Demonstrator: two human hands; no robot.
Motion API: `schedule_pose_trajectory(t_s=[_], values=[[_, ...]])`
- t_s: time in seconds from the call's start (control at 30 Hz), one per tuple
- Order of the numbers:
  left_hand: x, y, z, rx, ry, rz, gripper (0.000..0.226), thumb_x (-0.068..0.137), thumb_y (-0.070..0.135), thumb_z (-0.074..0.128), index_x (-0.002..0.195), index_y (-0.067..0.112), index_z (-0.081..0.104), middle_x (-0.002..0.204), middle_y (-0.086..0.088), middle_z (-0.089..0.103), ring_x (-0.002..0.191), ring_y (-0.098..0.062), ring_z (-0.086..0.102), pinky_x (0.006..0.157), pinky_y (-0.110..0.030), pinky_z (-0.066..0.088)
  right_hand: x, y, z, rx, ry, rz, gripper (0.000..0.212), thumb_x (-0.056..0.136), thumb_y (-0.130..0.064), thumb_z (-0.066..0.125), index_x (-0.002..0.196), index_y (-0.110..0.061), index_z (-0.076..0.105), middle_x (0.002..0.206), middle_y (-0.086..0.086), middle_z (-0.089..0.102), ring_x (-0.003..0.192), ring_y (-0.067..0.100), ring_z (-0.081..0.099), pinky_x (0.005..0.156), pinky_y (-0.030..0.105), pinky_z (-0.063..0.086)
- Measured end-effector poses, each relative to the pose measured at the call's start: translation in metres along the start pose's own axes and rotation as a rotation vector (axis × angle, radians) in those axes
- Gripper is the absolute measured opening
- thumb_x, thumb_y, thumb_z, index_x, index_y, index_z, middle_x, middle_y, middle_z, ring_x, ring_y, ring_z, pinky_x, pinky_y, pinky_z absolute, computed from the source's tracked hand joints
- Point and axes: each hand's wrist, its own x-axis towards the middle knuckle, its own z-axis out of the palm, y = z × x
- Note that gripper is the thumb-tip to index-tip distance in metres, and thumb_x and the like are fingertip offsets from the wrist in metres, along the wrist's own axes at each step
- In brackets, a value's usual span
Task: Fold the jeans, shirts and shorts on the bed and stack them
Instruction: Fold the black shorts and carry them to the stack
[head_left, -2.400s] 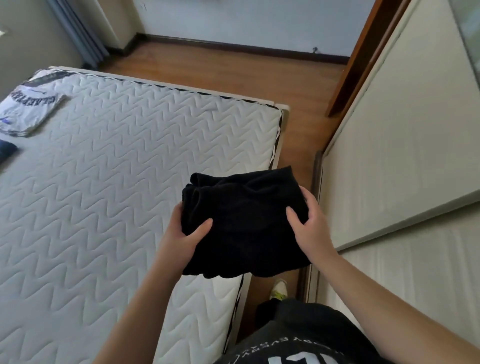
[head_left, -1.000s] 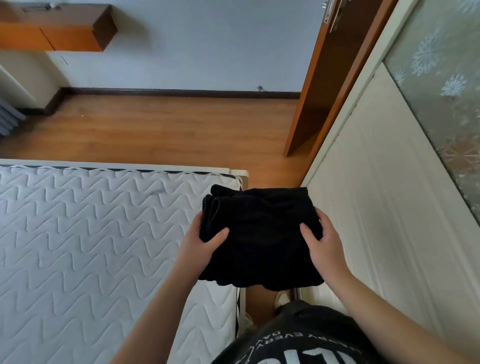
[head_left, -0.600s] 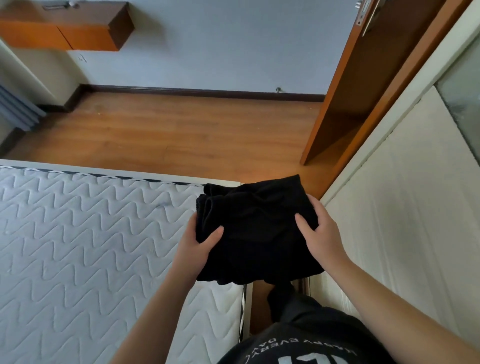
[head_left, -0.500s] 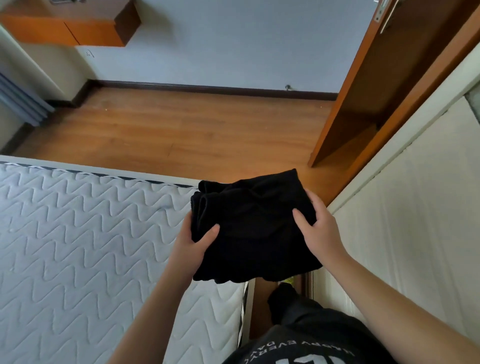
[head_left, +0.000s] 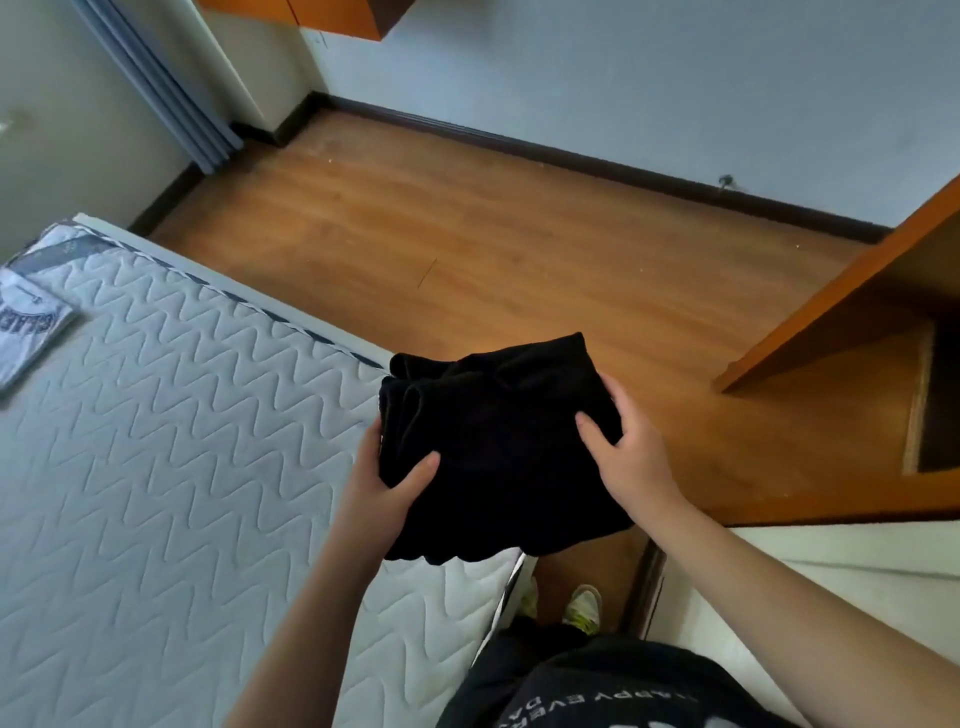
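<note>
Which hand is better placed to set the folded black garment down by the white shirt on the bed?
Left, probably. The left hand grips the black garment on the mattress side, nearer the white shirt. The right hand holds the side over the floor.

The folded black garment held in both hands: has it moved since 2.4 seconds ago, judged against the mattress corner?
Yes. The folded black garment now hangs beyond the white quilted mattress's far corner, partly over floor.
</note>
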Motion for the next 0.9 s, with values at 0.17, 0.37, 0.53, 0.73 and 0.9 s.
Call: schedule_pose_trajectory(t_s=[0.17, 0.37, 0.53, 0.73, 0.9], values=[[0.03, 0.003, -0.002, -0.055, 0.007, 0.0, 0.05, 0.076, 0.051, 0.073, 0.119, 0.063, 0.049, 0.117, 0.026, 0.064, 0.105, 0.001, 0.064, 0.089, -0.034, 0.055, 0.03, -0.016, -0.008, -0.003, -0.033, -0.008, 0.047, 0.095, -0.037, 0.06, 0.133, -0.057, 0.041, 0.131, -0.03, 0.053, 0.12, -0.009, 0.051, 0.098, 0.021, 0.046], [0.074, 0.016, 0.013, -0.093, -0.066, 0.03, 0.05, 0.078, 0.055, 0.071, 0.123, 0.059, 0.049, 0.116, 0.025, 0.064, 0.105, -0.002, 0.065, 0.092, -0.04, 0.056, 0.057, -0.035, -0.028, -0.094, 0.038, -0.009, 0.048, 0.095, -0.036, 0.06, 0.137, -0.05, 0.041, 0.13, -0.034, 0.05, 0.121, -0.009, 0.049, 0.099, 0.021, 0.042], [0.119, 0.039, 0.029, -0.062, -0.117, 0.07, 0.053, 0.08, 0.057, 0.068, 0.128, 0.057, 0.046, 0.117, 0.025, 0.064, 0.105, -0.001, 0.065, 0.092, -0.041, 0.056, 0.098, -0.046, -0.05, -0.164, 0.101, -0.026, 0.053, 0.095, -0.039, 0.059, 0.144, -0.042, 0.037, 0.14, -0.023, 0.048, 0.126, -0.001, 0.047, 0.103, 0.025, 0.041], [0.176, 0.07, 0.057, -0.023, -0.123, 0.099, 0.049, 0.08, 0.057, 0.067, 0.124, 0.06, 0.046, 0.116, 0.028, 0.062, 0.104, 0.005, 0.063, 0.091, -0.037, 0.055, 0.166, -0.05, -0.078, -0.156, 0.105, -0.011, 0.056, 0.095, -0.04, 0.058, 0.145, -0.044, 0.034, 0.134, -0.033, 0.043, 0.125, -0.005, 0.044, 0.105, 0.029, 0.042], [0.235, 0.093, 0.095, -0.001, -0.091, 0.035, 0.057, 0.078, 0.058, 0.067, 0.13, 0.055, 0.043, 0.117, 0.027, 0.062, 0.106, 0.001, 0.063, 0.093, -0.039, 0.055, 0.238, -0.043, -0.109, -0.137, 0.058, -0.016, 0.055, 0.096, -0.039, 0.057, 0.146, -0.041, 0.033, 0.145, -0.019, 0.045, 0.131, 0.005, 0.046, 0.108, 0.039, 0.044]])
